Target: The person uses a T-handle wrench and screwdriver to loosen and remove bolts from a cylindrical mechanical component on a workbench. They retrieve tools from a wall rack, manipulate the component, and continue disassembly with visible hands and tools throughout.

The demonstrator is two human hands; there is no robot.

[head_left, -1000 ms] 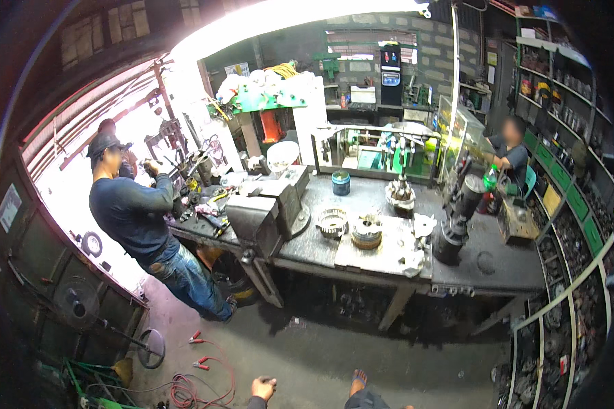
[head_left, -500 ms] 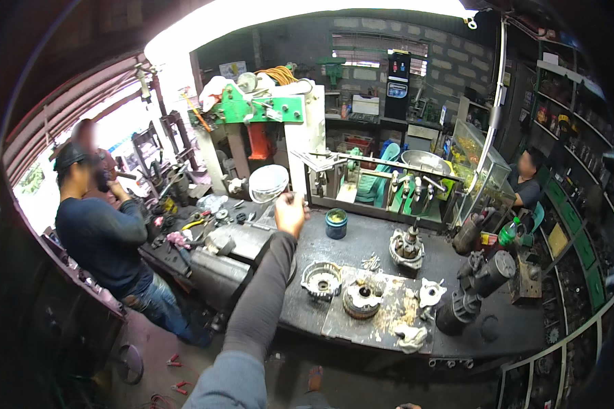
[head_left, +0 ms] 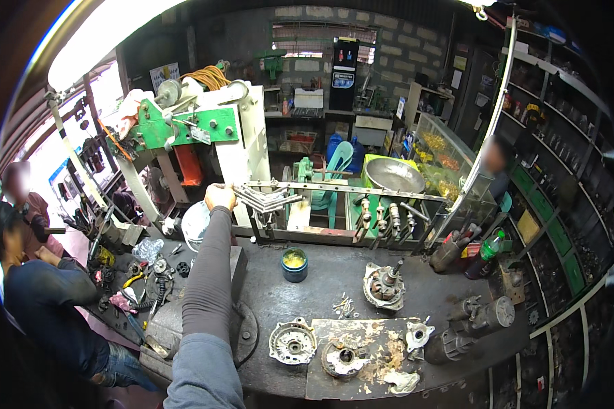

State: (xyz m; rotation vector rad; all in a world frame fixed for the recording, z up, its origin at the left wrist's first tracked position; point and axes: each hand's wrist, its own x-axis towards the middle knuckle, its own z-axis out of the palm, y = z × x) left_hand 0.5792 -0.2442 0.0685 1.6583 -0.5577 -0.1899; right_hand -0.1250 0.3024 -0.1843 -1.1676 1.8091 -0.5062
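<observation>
My left hand (head_left: 220, 196) is stretched far forward on a grey-sleeved arm. Its fingers are closed around the near ends of a fanned bunch of spanners (head_left: 265, 199) that hang from a metal rail (head_left: 348, 191) at the back of the workbench (head_left: 320, 300). My right hand is out of view. Below the hand a white bowl-shaped part (head_left: 192, 221) leans by the rail. A small blue tin (head_left: 294, 264) of yellow grease stands on the bench to the right of my arm.
Dismantled motor parts lie on the bench: a round housing (head_left: 292, 341), a rotor unit (head_left: 383, 286), a starter motor (head_left: 481, 320), and pieces on a cardboard sheet (head_left: 378, 337). A person (head_left: 41, 300) works at the left; another person (head_left: 494, 163) sits at the back right beside shelves.
I have come closer to the bench. My left arm has reached further forward and right, and the hand has gone from the air onto the spanners.
</observation>
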